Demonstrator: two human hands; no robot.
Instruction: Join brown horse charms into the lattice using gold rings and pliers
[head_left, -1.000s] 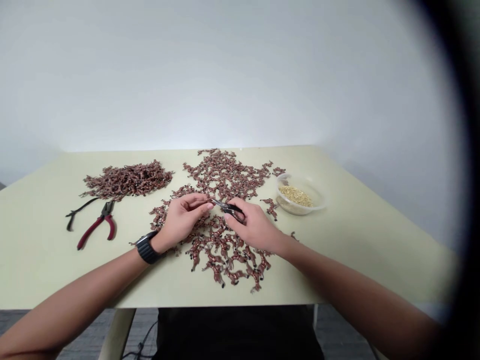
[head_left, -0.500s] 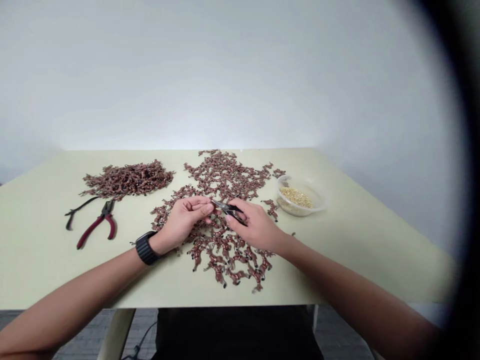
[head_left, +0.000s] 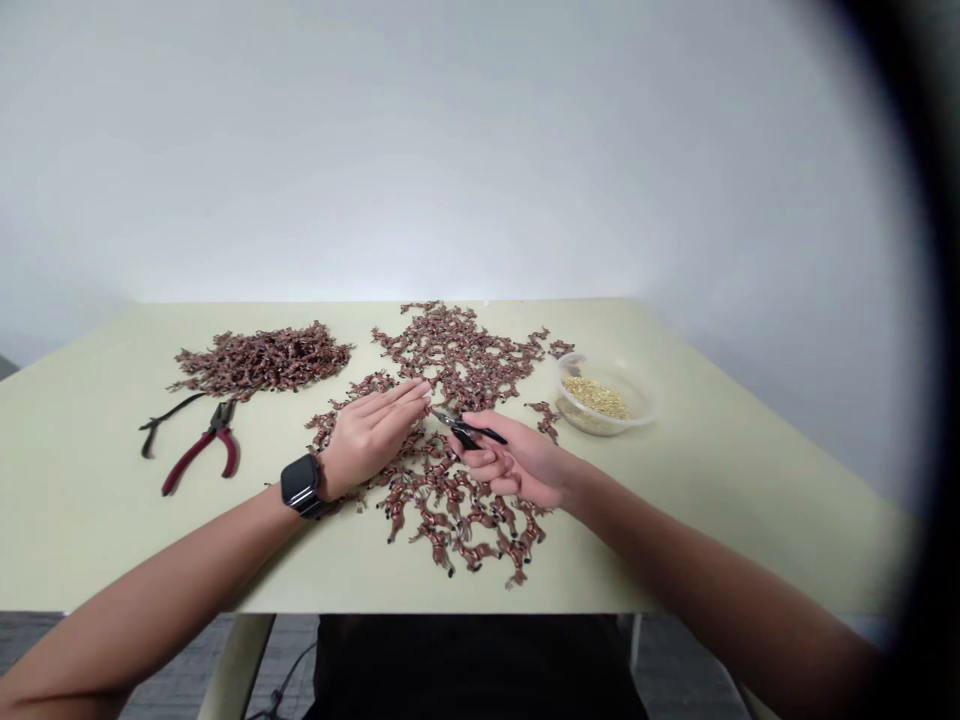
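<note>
Left hand [head_left: 371, 437] flat, palm down, fingers straight and close together, over a spread of small brown horse figures [head_left: 442, 490]. Right hand [head_left: 517, 465] on its side, fingers curled snugly around small black-handled pliers [head_left: 463, 430], long axis nearly level, tips pointing left toward the left hand. Black smartwatch [head_left: 300, 485] on the left wrist, face too small to read.

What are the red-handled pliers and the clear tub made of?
The pliers seem steel, with dark metallic jaws, and their handles look like red-and-black rubber or plastic. The tub looks like thin plastic, with see-through walls and a soft shine, though glass isn't excluded.
</note>
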